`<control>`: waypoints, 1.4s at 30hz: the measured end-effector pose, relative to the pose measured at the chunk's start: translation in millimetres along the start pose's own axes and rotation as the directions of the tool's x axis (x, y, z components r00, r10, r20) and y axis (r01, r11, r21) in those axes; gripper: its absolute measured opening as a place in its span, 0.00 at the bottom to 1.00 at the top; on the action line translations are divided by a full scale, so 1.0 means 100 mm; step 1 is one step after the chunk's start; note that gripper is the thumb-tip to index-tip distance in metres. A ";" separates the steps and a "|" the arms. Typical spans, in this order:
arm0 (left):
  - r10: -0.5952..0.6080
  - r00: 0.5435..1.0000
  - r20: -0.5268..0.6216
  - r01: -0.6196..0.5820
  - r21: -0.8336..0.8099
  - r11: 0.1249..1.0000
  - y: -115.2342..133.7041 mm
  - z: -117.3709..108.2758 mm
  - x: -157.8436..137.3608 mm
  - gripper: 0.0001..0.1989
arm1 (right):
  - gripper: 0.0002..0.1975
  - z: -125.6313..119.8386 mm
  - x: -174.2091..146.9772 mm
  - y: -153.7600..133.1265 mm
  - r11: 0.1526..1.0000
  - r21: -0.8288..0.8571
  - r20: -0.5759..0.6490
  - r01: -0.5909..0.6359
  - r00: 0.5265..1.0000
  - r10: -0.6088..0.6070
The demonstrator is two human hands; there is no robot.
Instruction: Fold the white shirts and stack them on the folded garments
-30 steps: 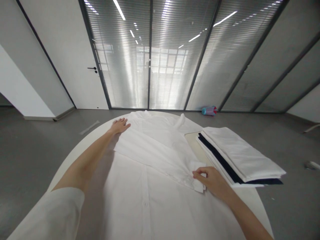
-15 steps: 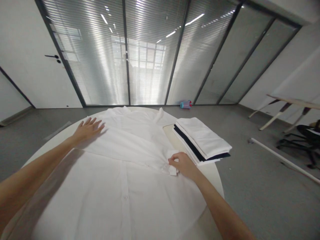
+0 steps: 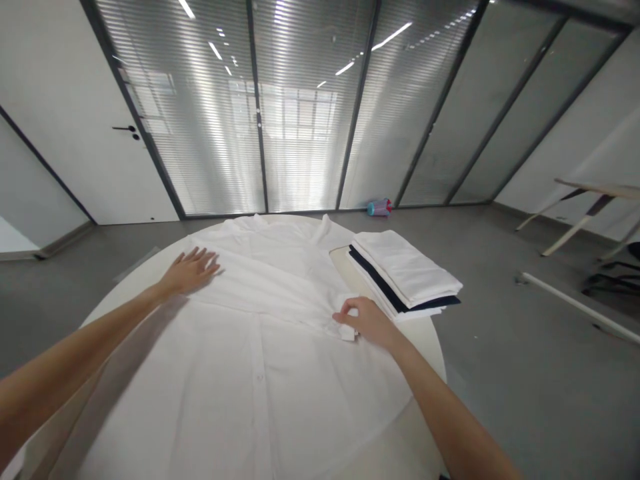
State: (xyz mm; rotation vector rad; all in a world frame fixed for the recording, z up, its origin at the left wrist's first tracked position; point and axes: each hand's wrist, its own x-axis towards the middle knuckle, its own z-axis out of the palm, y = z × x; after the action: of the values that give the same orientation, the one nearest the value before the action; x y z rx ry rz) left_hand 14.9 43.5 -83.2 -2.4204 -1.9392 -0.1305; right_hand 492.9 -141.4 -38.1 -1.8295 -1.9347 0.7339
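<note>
White shirt [image 3: 215, 393] lies front-up on the round bench [image 3: 400, 447], filling ctr to bottom of frame, lower end cut off by the bottom edge. Key relation: the sleeve [image 3: 270, 290] lies across the shirt's chest, right btwn the two hands. Its long axis runs on a slant, ctr-left of frame down to just R of ctr, cuff [image 3: 349, 335] at the lower-R end.

L hand [image 3: 193, 272] is at the upper, body end of the sleeve, ctr-left: palm down, fingers spread, seems to rest flat on the cloth, nothing gripped. R hand [image 3: 367, 322], R of ctr, is at the cuff end: thumb + fingers pinching cloth there; can't tell how many layers are caught. So R is nearer the cuff, L nearer the shoulder.

Shirt's own long axis runs approx top to bottom of frame, collar end away from the person, twd upper ctr. Button strip [image 3: 259, 400] marks that line, w/ a button showing low ctr. Sleeve crosses it at a slant, cuff pointing lower R.

Stack of folded clothes [image 3: 405, 267], mostly white w/ a dark layer, sits R of ctr, just beyond the R hand & beside the shirt; neither hand grips it.
</note>
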 end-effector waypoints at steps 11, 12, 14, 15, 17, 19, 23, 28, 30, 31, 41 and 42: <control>0.073 0.982 0.173 -0.074 0.001 0.997 -0.04 -0.11 -0.16 0.43 | 0.10 -0.25 -0.23 -0.35 0.876 -0.473 0.007 -0.096 0.994 0.113; 0.076 0.983 0.167 -0.077 0.001 0.997 -0.01 -0.13 -0.13 0.43 | 0.11 -0.27 -0.23 -0.47 0.854 -0.517 -0.023 -0.060 0.998 0.057; 0.072 0.989 0.130 -0.073 0.002 0.997 0.11 -0.16 -0.04 0.40 | 0.15 -0.20 -0.12 -0.77 0.832 -0.544 -0.038 0.110 0.987 -0.155; 0.066 0.992 0.105 -0.066 0.002 0.998 0.19 -0.16 0.00 0.39 | 0.15 -0.12 -0.02 -0.93 0.811 -0.537 -0.026 0.230 0.957 -0.288; 0.061 0.996 0.068 -0.061 0.002 0.998 0.38 -0.12 0.06 0.37 | 0.20 0.15 0.25 -1.26 0.772 -0.484 0.020 0.412 0.887 -0.461; 0.068 0.996 0.058 -0.069 0.007 0.998 0.53 -0.05 0.09 0.37 | 0.27 0.50 0.55 -1.50 0.754 -0.432 0.036 0.494 0.845 -0.533; 0.097 0.993 0.072 -0.097 -0.004 0.995 0.59 0.07 0.07 0.39 | 0.37 1.13 0.89 -1.59 0.750 -0.378 0.133 0.543 0.834 -0.536; 0.087 0.992 0.087 -0.086 -0.023 0.996 0.48 0.06 0.07 0.41 | 0.41 1.22 0.72 -1.21 0.782 -0.326 0.216 0.531 0.847 -0.485; 0.078 0.992 0.097 -0.075 -0.029 0.997 0.47 0.04 0.07 0.41 | 0.42 1.11 0.57 -1.03 0.783 -0.330 0.207 0.528 0.849 -0.486; 0.074 0.992 0.101 -0.071 -0.032 0.997 0.48 0.03 0.08 0.42 | 0.42 1.04 0.49 -0.94 0.782 -0.339 0.196 0.523 0.852 -0.485; 0.062 0.992 0.114 -0.057 -0.041 0.998 0.49 0.02 0.08 0.41 | 0.36 0.58 -0.27 -0.07 0.780 -0.437 0.089 0.447 0.885 -0.458; 0.062 0.992 0.110 -0.058 -0.038 0.998 0.51 0.01 0.08 0.40 | 0.35 0.56 -0.31 -0.01 0.779 -0.442 0.078 0.445 0.884 -0.460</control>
State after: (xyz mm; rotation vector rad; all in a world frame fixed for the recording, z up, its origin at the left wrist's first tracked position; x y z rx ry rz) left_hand 66.1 40.2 -82.7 -2.5584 -1.9198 -0.0280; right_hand 461.0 -178.8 -78.9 -1.4645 -2.5429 0.0931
